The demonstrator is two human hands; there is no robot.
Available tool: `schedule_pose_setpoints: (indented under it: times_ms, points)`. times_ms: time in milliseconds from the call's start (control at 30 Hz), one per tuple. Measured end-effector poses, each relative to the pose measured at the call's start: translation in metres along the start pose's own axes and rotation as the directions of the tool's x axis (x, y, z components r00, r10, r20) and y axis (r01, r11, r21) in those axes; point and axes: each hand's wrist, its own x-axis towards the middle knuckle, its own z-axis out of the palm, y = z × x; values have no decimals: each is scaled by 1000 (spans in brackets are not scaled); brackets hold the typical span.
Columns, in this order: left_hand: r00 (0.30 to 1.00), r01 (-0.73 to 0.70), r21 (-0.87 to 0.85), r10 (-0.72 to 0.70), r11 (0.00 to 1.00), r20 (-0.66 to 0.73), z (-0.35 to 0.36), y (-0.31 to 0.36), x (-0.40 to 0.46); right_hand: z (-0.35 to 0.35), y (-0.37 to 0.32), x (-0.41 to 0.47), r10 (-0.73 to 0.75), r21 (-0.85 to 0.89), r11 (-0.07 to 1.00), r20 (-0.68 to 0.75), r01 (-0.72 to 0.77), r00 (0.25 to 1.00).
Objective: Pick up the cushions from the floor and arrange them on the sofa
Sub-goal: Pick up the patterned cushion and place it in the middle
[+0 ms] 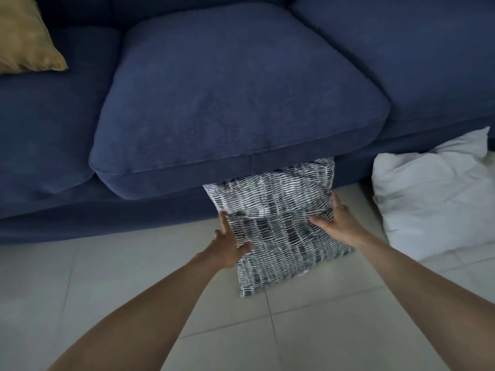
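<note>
A black-and-white patterned cushion (278, 226) leans against the front of the dark blue sofa (235, 97), its top edge hidden under the middle seat cushion. My left hand (230, 245) grips its left side and my right hand (334, 223) grips its right side. A white cushion (434, 199) lies on the floor at the right, against the sofa base. On the sofa's far-left seat rests a mustard yellow cushion (24, 38).
Pale floor tiles (80, 290) cover the ground in front of the sofa. The sofa's three seat cushions span the whole width of the view.
</note>
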Motion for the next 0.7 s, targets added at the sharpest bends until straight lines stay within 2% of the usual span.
schedule_pose_setpoints:
  times_ms: [100, 300, 567, 700]
  points:
    - [998, -59, -146, 53, 988, -43, 12, -11, 25, 11, 19, 24, -75, 25, 997, -24, 76, 997]
    - [988, -153, -228, 143, 961, -59, 17, -4, 34, 28, 33, 44, -160, 66, 985, -20, 161, 987]
    - [971, -236, -217, 224, 947, -79, 16, 1, 14, 26, 13, 6, -316, 10, 948, -72, 317, 946]
    - [964, -263, -192, 254, 945, -73, 15, 2, -11, 28, 9, -27, -313, 34, 949, -49, 315, 949]
